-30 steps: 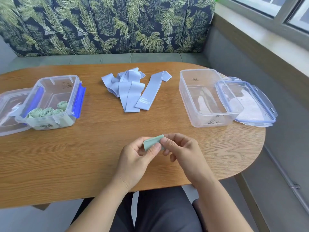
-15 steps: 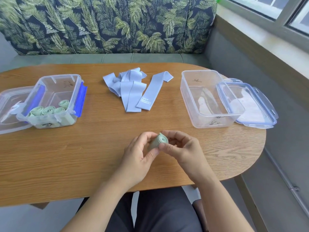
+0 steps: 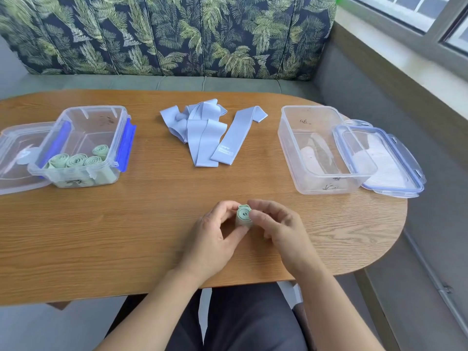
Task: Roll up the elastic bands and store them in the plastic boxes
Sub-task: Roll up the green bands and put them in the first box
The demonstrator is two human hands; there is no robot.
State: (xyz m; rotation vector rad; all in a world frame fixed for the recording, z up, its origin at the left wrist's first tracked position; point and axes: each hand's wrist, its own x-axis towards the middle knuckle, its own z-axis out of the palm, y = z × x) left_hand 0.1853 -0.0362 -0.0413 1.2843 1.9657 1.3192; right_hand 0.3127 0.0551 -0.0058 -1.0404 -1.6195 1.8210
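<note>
one camera, up on the head

there is only one view. the camera sits on the person's head and looks forward and down. the left hand (image 3: 212,239) and the right hand (image 3: 281,231), with the green roll (image 3: 243,216) they pinch, are closest, low in the middle. the table (image 3: 114,236) fills most of the wide picture. far off at the top are the sofa back (image 3: 177,34) and a window (image 3: 430,13) in the right corner.

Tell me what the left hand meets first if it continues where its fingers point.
The left hand pinches the green roll, so that comes first; the right hand sits just beyond, then probably the empty box.
</note>
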